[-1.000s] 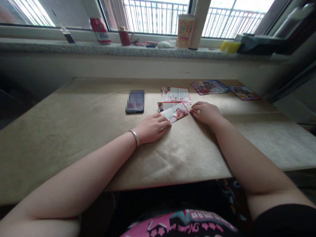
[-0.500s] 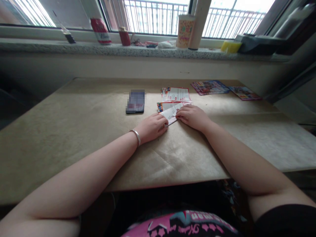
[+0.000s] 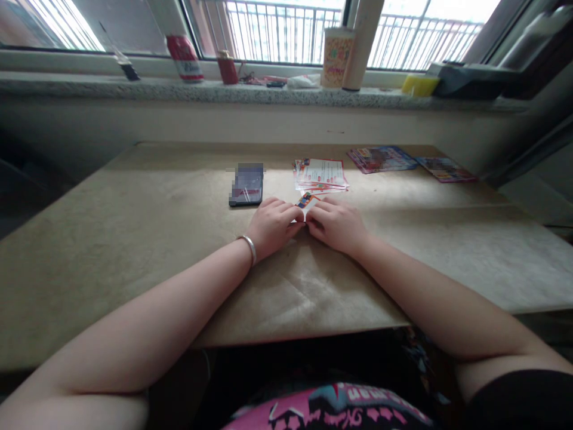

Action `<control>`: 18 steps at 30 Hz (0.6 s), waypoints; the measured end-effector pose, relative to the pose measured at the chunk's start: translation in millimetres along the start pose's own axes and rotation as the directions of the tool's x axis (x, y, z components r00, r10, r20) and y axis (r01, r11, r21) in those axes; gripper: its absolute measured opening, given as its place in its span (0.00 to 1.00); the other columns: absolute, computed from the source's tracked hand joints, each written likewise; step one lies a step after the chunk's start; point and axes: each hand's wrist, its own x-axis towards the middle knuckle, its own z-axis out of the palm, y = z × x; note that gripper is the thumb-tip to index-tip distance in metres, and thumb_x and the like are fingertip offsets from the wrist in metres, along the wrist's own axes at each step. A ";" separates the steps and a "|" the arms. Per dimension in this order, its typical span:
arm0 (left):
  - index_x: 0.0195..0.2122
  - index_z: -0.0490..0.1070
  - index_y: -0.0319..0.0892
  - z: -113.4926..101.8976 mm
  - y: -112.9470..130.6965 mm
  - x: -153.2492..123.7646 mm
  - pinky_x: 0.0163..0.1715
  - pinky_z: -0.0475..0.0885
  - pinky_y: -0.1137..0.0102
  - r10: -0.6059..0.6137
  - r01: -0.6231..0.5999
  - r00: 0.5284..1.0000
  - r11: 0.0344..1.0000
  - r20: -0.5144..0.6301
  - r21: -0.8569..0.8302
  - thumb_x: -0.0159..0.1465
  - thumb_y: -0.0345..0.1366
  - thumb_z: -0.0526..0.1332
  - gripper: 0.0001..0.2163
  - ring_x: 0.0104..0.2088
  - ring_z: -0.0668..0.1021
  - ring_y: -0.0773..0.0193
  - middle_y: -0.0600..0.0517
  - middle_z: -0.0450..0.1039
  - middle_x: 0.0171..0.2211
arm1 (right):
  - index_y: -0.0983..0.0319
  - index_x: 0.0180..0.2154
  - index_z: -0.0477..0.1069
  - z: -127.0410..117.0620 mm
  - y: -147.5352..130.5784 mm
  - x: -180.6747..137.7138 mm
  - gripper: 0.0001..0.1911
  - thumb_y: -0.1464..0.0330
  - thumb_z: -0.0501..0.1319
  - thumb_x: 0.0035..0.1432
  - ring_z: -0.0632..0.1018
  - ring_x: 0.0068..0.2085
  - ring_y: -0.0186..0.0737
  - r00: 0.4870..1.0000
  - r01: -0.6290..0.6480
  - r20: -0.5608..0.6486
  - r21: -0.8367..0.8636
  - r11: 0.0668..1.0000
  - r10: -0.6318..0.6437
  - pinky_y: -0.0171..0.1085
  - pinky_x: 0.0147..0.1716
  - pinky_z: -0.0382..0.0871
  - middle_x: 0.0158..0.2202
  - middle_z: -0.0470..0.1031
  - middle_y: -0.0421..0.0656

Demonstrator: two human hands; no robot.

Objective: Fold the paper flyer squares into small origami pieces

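My left hand (image 3: 274, 226), with a silver bangle at the wrist, and my right hand (image 3: 338, 224) meet over the middle of the table. Both are closed, thumbs and fingers pinching the near edge of a printed paper sheet (image 3: 308, 202). White with an orange border and a dark, colourful picture, the sheet is partly hidden under my fingers. Just beyond it lies a loose stack of similar printed sheets (image 3: 324, 171) with white faces and red edges. Left of that stack a dark smartphone (image 3: 248, 186) lies flat, close to my left fingertips.
Colourful glossy booklets (image 3: 382, 159) lie at the table's back right, with another booklet (image 3: 446, 169) beside them. On the windowsill (image 3: 268, 94) stand a red can (image 3: 185, 58), a red jar (image 3: 227, 68), a patterned paper cup (image 3: 336, 58) and a yellow object (image 3: 419, 85).
My hands have come together, the right one shifting left and the left one slightly up. The sheet between them has turned, and its orange-bordered picture now shows at the far side.
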 end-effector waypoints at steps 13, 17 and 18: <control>0.28 0.73 0.44 -0.5 -0.6 1.8 0.43 0.64 0.64 -0.111 0.114 0.993 0.985 0.027 -0.130 0.61 0.37 0.61 0.06 0.36 0.76 0.61 0.53 0.78 0.32 | 0.58 0.29 0.73 -1.5 4.8 -0.5 0.05 0.70 0.59 0.55 0.73 0.36 0.40 0.990 -0.138 -0.006 0.234 0.963 0.143 0.37 0.37 0.64 0.33 0.77 0.41; 0.27 0.73 0.44 -1.3 -4.8 1.6 0.42 0.64 0.64 -0.164 0.168 0.986 0.971 0.041 -0.167 0.60 0.37 0.62 0.06 0.35 0.76 0.61 0.54 0.78 0.30 | 0.58 0.27 0.72 -1.7 16.2 -3.0 0.05 0.72 0.59 0.52 0.74 0.34 0.40 0.977 -0.177 -0.061 0.290 0.941 0.202 0.37 0.38 0.66 0.30 0.77 0.40; 0.27 0.72 0.43 -1.3 -6.3 1.5 0.42 0.64 0.64 -0.179 0.183 0.983 0.967 0.042 -0.177 0.60 0.37 0.62 0.05 0.34 0.76 0.61 0.54 0.78 0.30 | 0.58 0.27 0.71 -2.1 19.6 -3.5 0.05 0.72 0.59 0.51 0.74 0.34 0.40 0.975 -0.180 -0.070 0.304 0.935 0.210 0.37 0.38 0.66 0.30 0.77 0.40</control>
